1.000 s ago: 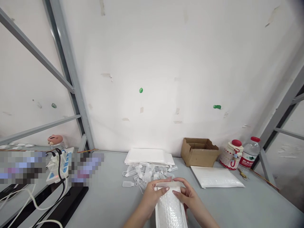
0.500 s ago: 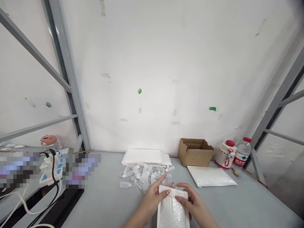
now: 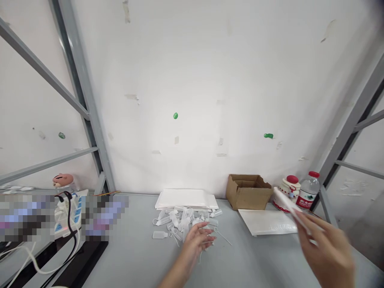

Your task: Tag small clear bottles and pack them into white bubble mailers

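My right hand is at the lower right, blurred by motion, pinching a white bubble mailer that I see edge-on above the stack of filled mailers. My left hand reaches over the grey table with fingers spread, at the near edge of a pile of small clear plastic bottles. A thin clear strip lies just right of its fingertips. Nothing is in the left hand.
A stack of flat white mailers lies behind the bottles by the wall. An open cardboard box, a red-lidded jar and a water bottle stand at the back right. A power strip with cables sits at left. Grey shelf posts flank the table.
Both hands held the bubble mailer in front of me. Now my right hand has swung it off to the right, and my left hand has let go and moved to the bottles.
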Demonstrator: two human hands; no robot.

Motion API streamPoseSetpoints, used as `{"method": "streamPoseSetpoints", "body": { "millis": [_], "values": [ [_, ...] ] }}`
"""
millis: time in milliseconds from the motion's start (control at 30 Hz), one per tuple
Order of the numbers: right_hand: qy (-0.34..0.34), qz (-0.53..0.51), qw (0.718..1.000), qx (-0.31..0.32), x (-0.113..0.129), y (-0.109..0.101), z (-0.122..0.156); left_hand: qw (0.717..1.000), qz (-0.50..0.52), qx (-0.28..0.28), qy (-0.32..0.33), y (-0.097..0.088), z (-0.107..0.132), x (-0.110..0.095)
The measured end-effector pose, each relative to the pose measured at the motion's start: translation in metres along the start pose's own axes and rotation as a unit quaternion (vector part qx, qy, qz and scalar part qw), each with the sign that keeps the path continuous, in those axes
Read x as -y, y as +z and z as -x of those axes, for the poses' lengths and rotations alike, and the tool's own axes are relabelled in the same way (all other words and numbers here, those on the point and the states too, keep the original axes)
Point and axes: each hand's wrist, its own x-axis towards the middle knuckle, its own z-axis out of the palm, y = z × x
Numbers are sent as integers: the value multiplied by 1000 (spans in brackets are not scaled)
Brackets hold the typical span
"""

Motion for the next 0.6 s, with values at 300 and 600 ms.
{"method": "streamPoseSetpoints", "body": {
  "millis": [300, 600],
  "values": [
    [-200, 15, 965, 170, 1, 84, 31, 999, -25, -3, -30, 2, -1, 0],
    [156, -136, 907, 368, 107, 153, -24, 999, -14, 20, -36, 5, 6, 1]
  ]
}}
